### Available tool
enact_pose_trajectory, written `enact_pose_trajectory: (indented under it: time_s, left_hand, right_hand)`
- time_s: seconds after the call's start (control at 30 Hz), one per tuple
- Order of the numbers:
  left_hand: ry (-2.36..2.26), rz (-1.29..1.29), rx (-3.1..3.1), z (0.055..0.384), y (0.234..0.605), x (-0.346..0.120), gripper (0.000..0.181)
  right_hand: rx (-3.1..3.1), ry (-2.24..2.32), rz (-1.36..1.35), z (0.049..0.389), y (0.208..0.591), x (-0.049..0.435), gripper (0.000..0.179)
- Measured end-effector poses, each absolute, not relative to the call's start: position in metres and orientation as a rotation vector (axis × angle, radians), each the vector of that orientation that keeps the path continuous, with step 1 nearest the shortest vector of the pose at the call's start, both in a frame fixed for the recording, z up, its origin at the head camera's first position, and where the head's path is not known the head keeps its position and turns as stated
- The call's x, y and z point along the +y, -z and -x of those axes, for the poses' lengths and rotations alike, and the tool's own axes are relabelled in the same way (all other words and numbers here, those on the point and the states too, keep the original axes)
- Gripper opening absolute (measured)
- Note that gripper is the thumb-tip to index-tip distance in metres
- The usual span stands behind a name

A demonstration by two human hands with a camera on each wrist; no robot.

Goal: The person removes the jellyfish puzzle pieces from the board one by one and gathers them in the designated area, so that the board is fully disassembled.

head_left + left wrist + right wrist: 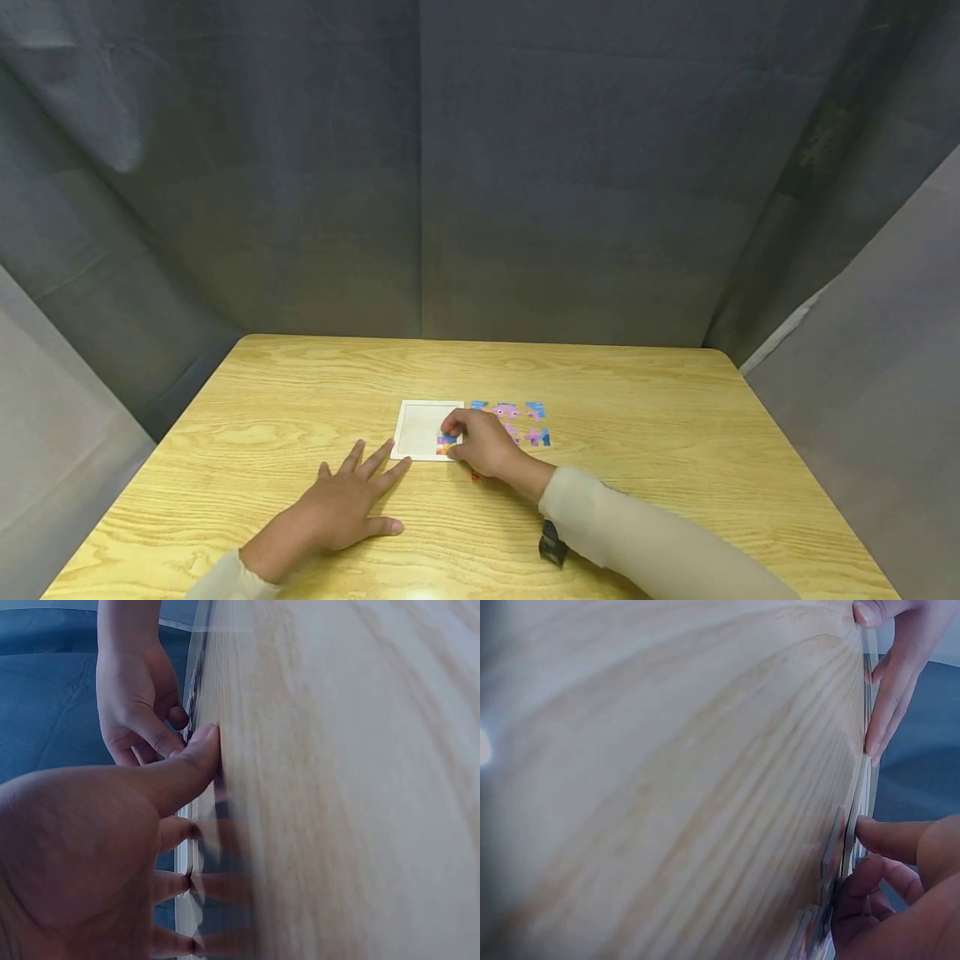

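Observation:
A white square puzzle frame (397, 432) lies flat on the table. In its near right corner are colourful jigsaw pieces (444, 447), blue, pink and yellow. My right hand (487, 446) reaches over that corner from the right, thumb and curled fingers pinching a jigsaw piece there; the fingers partly cover it. My left hand (341, 504) is spread on the table at the near left, with fingertips right at the frame's edge. The left wrist view shows the left thumb (191, 761) extended against the tabletop. In the right wrist view, the right thumb (889, 838) is low beside the frame's edge.
Several loose pink and blue jigsaw pieces (536, 437) lie right of the frame, some behind the right hand. A small red-orange piece (475, 477) lies below the right hand. The wooden table (637, 400) ends at a dark curtain (570, 208).

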State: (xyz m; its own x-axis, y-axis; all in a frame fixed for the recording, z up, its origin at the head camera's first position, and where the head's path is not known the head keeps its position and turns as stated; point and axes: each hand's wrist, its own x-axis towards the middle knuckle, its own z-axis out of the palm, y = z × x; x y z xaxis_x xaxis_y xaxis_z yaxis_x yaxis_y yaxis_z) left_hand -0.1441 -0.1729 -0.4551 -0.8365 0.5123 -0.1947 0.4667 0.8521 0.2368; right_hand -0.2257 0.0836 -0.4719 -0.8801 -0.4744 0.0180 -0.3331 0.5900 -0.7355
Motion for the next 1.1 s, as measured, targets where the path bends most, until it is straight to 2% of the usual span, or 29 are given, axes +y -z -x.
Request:
enact_pose_trajectory:
  time_s: [0.27,1.1]
  left_hand:
    - [-0.263,-0.742,2.775,0.1436,0.4541,-0.1724,0.088]
    - [-0.286,-0.764,2.774,0.1433,0.4525,-0.1719,0.088]
  right_hand:
    - [2.638,1.154,0.684,0.2251,0.4696,0.0822,0.038]
    - [2.622,1.228,0.636,0.2225,0.4659,0.0791,0.027]
